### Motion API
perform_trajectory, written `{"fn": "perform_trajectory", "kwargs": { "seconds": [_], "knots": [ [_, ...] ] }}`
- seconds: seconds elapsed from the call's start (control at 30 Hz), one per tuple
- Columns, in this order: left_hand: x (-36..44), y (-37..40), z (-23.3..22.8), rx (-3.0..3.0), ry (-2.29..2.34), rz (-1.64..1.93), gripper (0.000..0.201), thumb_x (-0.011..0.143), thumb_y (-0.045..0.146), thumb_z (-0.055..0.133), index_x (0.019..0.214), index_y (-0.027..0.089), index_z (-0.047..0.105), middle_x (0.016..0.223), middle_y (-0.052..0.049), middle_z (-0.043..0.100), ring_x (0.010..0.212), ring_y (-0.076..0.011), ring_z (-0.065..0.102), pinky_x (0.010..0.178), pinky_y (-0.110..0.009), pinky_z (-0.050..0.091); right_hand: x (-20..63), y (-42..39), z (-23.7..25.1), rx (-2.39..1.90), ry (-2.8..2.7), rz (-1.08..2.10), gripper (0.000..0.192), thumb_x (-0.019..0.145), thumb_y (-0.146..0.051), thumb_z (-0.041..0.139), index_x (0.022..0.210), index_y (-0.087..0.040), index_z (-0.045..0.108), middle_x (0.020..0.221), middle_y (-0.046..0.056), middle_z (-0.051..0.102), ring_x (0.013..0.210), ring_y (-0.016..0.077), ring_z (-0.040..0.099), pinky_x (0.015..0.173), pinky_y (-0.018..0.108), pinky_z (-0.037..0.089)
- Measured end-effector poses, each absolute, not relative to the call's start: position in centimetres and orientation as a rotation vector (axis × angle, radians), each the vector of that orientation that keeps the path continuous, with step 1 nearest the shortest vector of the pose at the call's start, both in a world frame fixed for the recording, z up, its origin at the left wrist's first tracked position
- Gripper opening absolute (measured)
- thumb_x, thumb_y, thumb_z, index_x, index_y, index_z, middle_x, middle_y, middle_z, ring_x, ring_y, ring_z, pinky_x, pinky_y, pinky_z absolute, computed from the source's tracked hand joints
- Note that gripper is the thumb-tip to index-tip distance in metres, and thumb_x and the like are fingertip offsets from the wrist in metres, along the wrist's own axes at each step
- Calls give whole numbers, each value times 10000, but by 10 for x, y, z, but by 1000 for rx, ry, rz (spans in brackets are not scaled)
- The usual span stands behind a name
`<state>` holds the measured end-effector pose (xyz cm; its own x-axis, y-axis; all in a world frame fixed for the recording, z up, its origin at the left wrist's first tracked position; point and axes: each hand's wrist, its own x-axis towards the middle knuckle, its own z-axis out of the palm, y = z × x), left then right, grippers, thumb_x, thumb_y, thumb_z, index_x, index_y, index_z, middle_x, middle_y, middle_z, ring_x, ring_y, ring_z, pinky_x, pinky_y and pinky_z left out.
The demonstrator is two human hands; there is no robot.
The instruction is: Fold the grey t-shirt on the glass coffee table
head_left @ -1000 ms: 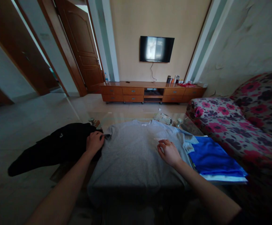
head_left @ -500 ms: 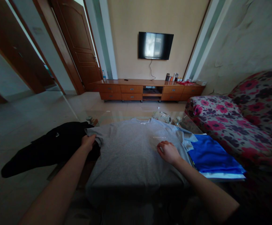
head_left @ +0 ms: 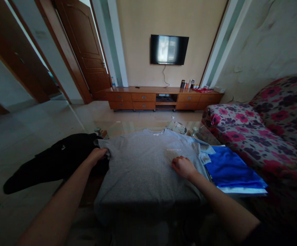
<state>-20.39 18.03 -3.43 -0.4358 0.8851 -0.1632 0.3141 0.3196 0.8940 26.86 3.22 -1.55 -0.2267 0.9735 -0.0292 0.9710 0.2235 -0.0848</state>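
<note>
A grey T-shirt (head_left: 140, 167) lies spread face up, its collar away from me and small pale lettering on the chest. My left hand (head_left: 98, 155) is closed on the sleeve at the left, bunching the cloth. Over the chest, just below the lettering, my right hand (head_left: 183, 166) rests with curled fingers; whether they pinch cloth is hidden. Black clothing (head_left: 58, 159) lies beside and partly under my left forearm. To the right, near the other sleeve, is a folded blue garment (head_left: 234, 167) with a white layer beneath it.
The shirt lies on a glass-topped table (head_left: 128, 127), with a crumpled patterned item (head_left: 176, 127) at its far edge. A floral sofa (head_left: 271, 133) borders the right side. Beyond stand a low wooden cabinet (head_left: 143, 97) with bottles on top and a wall-mounted television (head_left: 169, 49).
My left hand has shifted slightly to the right along the sleeve, whose edge has come with it. My right hand stays almost where it was.
</note>
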Motion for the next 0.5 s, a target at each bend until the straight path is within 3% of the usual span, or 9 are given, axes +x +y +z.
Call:
{"fn": "perform_trajectory", "kwargs": {
  "seconds": [0.27,0.5],
  "knots": [
    [-227,180,-35,942,1836,1123,230,706,364,670,851,193,617,809,-44,710,741,-180,671,688,-298,544,271,34,-21,-1960,-2462,189,281,998,-330,458,1006,-208,711,1065,90,700,1042,222,644,873,320,440],
    [-231,180,-36,918,1905,982,249,799,424,599,850,181,595,784,-76,692,676,-203,654,637,-349,557,268,32,-21,-1952,-2470,189,253,980,-311,483,1040,-206,704,1085,96,671,1050,231,630,870,317,452]
  ]
}}
